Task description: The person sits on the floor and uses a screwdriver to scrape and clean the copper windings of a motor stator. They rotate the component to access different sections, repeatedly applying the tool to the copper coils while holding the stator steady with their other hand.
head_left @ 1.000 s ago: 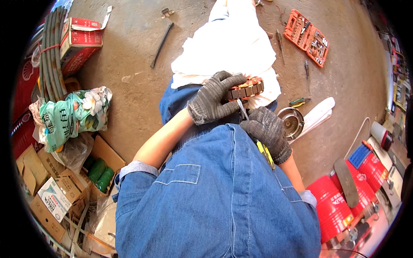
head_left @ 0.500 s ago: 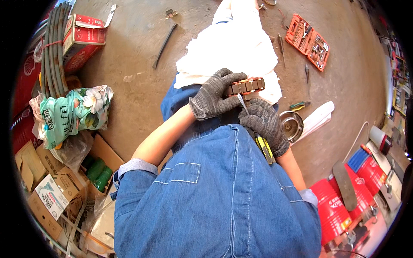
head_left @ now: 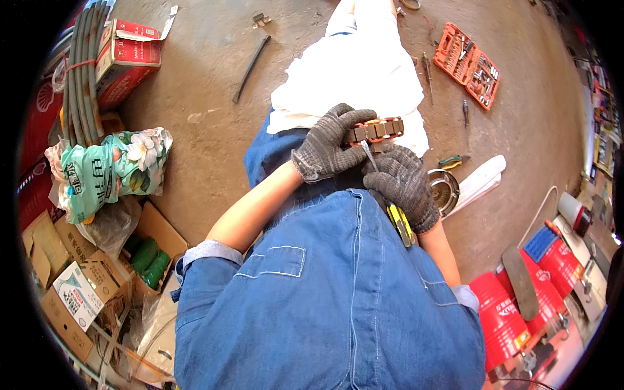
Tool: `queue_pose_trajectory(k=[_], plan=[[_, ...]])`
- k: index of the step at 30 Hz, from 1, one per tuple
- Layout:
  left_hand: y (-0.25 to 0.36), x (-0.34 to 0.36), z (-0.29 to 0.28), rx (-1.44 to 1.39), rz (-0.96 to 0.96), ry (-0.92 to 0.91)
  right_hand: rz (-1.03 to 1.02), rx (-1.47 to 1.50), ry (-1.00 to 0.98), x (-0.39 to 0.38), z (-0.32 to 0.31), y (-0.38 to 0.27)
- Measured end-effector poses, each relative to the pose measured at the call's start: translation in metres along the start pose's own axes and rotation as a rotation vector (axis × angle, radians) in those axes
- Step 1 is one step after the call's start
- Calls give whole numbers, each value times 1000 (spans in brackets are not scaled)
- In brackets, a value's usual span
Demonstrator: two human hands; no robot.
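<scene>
My left hand (head_left: 328,144), in a dark knitted glove, grips a brown, ribbed terminal block (head_left: 378,129) over my lap. My right hand (head_left: 404,183), gloved the same way, holds a screwdriver (head_left: 389,203) with a yellow and black handle; its metal tip points up at the block's underside. Both hands are close together above my blue denim legs, in front of a white cloth (head_left: 364,71) spread over my knees.
An orange socket set case (head_left: 467,65) lies open on the concrete floor at the upper right, loose tools beside it. A round metal part (head_left: 446,190) sits by my right hand. Red boxes, grey hoses (head_left: 81,71), a flowered bag (head_left: 110,170) and cardboard boxes crowd the left. Red containers (head_left: 513,312) stand at the lower right.
Both hands and the terminal block have shifted slightly up in the picture. The block has turned from tilted to nearly level. The screwdriver stays against it.
</scene>
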State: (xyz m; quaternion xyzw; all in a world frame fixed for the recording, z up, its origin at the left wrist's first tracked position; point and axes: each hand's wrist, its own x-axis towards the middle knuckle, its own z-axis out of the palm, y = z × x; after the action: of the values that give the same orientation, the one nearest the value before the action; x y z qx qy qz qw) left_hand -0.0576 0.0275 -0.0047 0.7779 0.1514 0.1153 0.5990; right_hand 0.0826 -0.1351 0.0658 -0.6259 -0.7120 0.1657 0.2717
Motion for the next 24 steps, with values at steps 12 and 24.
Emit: queue_pose_trajectory(k=[12,24], plan=[[1,3,0,9,35,5,145,-34,27,-14,-1,-11],[6,3,0,12,-20,-5,212,21,62,-8,-8,-11]])
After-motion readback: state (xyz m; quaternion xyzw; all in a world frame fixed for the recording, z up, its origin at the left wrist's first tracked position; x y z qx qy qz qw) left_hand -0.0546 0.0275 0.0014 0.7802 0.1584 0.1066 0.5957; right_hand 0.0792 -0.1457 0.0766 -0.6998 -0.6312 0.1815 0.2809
